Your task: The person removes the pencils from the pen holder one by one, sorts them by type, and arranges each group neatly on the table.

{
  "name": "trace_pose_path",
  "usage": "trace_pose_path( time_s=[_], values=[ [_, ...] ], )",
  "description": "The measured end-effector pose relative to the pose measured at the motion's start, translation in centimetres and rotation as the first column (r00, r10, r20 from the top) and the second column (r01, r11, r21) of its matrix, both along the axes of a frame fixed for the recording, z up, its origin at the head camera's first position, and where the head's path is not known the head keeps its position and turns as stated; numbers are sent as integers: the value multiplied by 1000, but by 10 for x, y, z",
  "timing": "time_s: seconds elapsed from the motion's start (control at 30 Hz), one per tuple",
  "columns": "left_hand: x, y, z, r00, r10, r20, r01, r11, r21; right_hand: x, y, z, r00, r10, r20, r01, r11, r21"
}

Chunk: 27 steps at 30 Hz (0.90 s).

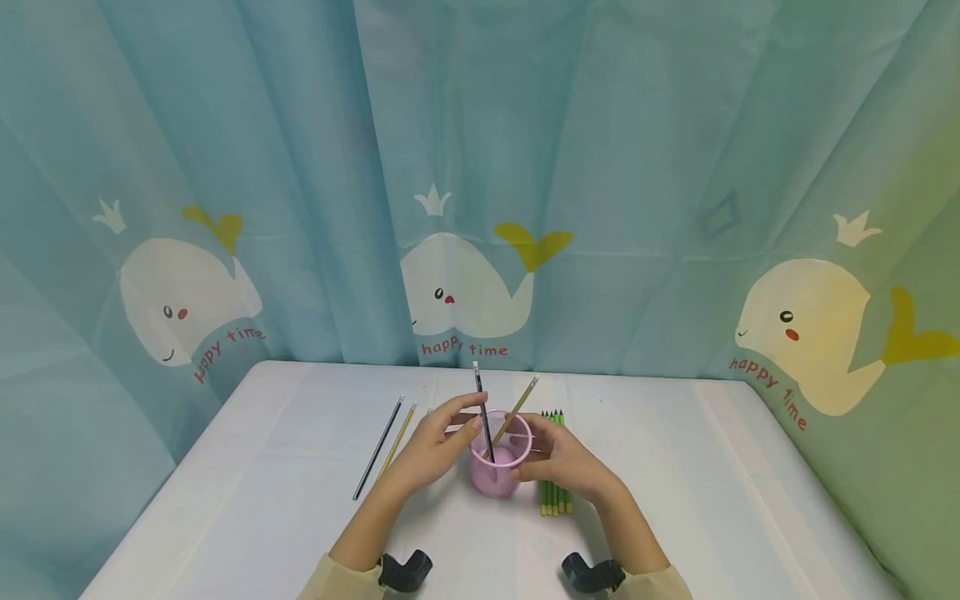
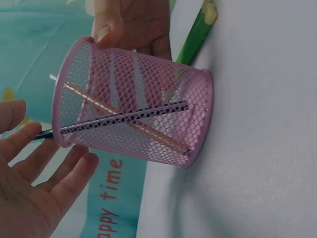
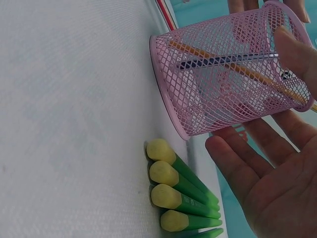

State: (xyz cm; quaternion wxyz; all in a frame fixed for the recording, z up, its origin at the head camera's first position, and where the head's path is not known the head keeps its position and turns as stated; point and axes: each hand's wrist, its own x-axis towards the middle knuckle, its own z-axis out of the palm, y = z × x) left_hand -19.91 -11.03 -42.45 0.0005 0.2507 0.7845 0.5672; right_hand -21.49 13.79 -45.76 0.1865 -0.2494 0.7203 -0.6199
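Note:
A pink mesh pen cup [image 1: 495, 479] is between the two hands, with a dark pencil [image 1: 480, 392] and a yellow pencil [image 1: 521, 402] leaning crosswise inside. My right hand [image 1: 562, 458] grips the cup's right side, its thumb near the rim and the other fingers spread behind the mesh. On the opposite side, my left hand [image 1: 435, 442] has its fingers extended around the rim, fingertips right by the dark pencil. In the left wrist view, the left fingers [image 2: 74, 173] look straight and loosely spread beside the cup [image 2: 133, 109].
Several green pencils [image 1: 557, 500] lie side by side, partly under the right hand. Left of the cup, a dark pencil [image 1: 377, 450] and a yellow pencil [image 1: 397, 437] lie on the white table [image 1: 262, 500]. A curtain with whales [image 1: 465, 292] hangs behind.

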Motion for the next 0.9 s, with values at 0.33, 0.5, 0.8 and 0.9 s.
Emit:
trace_pose_path(
  time_s=[0.33, 0.5, 0.8, 0.9],
  values=[
    [4, -1, 9, 999, 34, 27, -35, 999, 18, -1, 1, -2, 1000, -5, -6, 5, 1000, 9],
    [5, -3, 14, 998, 59, 18, -59, 998, 26, -1, 0, -1, 1000, -3, -17, 4, 1000, 19],
    [6, -7, 22, 997, 72, -15, -71, 995, 73, -1, 0, -1, 1000, 2, -21, -2, 1000, 13],
    [6, -9, 25, 997, 81, -19, -79, 994, 79, -1, 0, -1, 1000, 1, -15, 0, 1000, 11]
  ],
)
